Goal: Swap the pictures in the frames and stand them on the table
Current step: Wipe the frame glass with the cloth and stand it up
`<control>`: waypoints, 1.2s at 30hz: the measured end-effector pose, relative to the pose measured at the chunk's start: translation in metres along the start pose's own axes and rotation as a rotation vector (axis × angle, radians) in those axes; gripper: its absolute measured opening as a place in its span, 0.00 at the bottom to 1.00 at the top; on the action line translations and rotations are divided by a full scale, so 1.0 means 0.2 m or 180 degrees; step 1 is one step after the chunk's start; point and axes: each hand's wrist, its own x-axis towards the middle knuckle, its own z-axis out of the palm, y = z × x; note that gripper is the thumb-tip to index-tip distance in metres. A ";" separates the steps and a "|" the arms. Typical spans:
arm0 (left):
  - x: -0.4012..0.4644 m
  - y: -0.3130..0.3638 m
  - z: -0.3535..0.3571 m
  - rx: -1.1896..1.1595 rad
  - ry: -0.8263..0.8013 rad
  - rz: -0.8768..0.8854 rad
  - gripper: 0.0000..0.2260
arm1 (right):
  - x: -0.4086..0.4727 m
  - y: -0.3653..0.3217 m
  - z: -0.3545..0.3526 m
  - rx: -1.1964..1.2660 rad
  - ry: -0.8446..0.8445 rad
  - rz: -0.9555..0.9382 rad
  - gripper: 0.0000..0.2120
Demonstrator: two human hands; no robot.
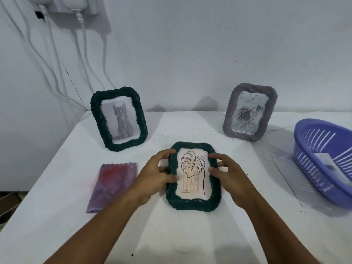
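Head view shows the left hand (155, 173) and right hand (226, 173) gripping the near green frame (192, 201), face up on the table (247, 235), so turning it over to open its back seems next.

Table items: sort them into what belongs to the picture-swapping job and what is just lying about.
Part of the job:
- leaf frame, flat on the table, held by left hand and right hand
- cat frame, standing
- rose frame, standing

Lying about:
- purple cloth
- blue basket
- white cables on the wall
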 end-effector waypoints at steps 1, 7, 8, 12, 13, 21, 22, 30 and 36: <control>0.00 0.00 -0.02 -0.0190 -0.0036 0.0019 0.31 | 0.01 0.00 -0.01 0.0417 -0.0034 -0.0001 0.16; 0.08 0.02 -0.10 -0.0452 -0.0222 0.0076 0.33 | 0.08 -0.05 -0.07 0.2120 -0.0710 0.0072 0.19; 0.10 0.04 -0.11 -0.0418 -0.0233 0.0106 0.33 | 0.10 -0.08 -0.07 0.2066 -0.0789 0.0071 0.19; 0.23 0.21 -0.14 -0.0286 -0.0193 0.0445 0.33 | 0.23 -0.24 -0.07 0.2027 -0.0970 -0.0148 0.20; 0.26 0.26 -0.14 -0.0215 -0.0172 0.0560 0.33 | 0.26 -0.28 -0.06 0.2090 -0.1004 -0.0252 0.20; 0.49 0.48 -0.16 0.0182 0.0310 0.1241 0.38 | 0.51 -0.56 -0.05 0.1286 -0.0727 -0.1257 0.26; 0.52 0.49 -0.16 0.0231 0.0389 0.1275 0.40 | 0.54 -0.57 -0.05 0.1012 -0.0685 -0.1375 0.28; 0.70 0.53 -0.15 0.0644 0.0703 0.1415 0.44 | 0.74 -0.60 -0.09 -0.0884 -0.0645 -0.1813 0.36; 0.80 0.53 -0.12 0.0775 0.0867 0.1468 0.43 | 0.82 -0.59 -0.09 -0.1289 -0.0482 -0.1831 0.36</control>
